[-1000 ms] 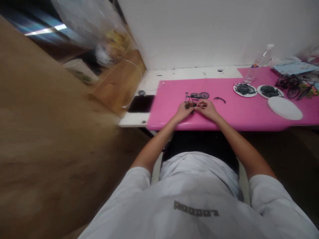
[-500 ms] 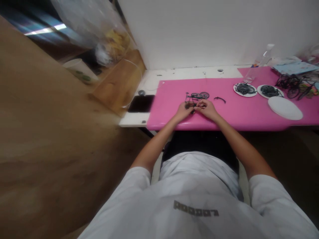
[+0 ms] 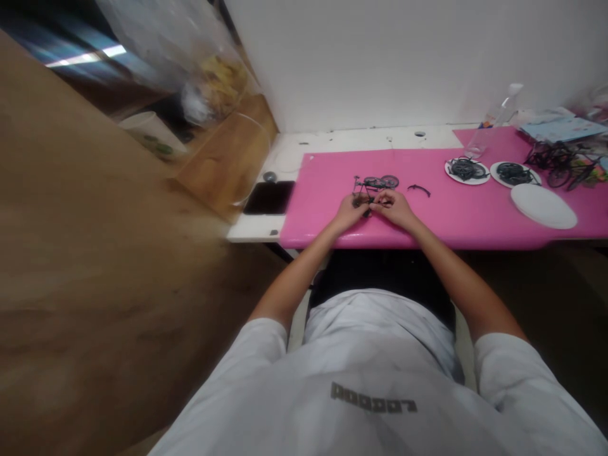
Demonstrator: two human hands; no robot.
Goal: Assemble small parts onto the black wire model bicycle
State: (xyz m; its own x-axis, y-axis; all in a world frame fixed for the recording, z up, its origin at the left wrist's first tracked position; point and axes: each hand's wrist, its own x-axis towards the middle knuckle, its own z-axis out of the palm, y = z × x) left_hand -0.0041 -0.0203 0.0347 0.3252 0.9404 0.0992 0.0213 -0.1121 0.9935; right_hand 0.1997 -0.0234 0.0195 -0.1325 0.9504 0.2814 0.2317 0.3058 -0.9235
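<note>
Near the front edge of the pink mat (image 3: 327,225), my two hands meet over small dark pieces of a model bicycle. My left hand (image 3: 351,213) has its fingers closed on a dark bicycle part (image 3: 360,201), whose exact shape is half hidden. With fingertips pinched, my right hand (image 3: 396,209) touches the same spot from the right; a small dark piece shows there, too small to name. Just beyond the fingertips lie dark model bicycle pieces with wheels (image 3: 390,182). A curved black strip (image 3: 418,189) rests to the right of them.
On the right are two plates (image 3: 484,180) (image 3: 536,183) of black parts, a bare white plate (image 3: 544,207), several black model bicycles (image 3: 560,166) and a clear bottle (image 3: 477,145). A black phone-like slab (image 3: 268,197) lies left of the mat, beside a wooden board (image 3: 232,155).
</note>
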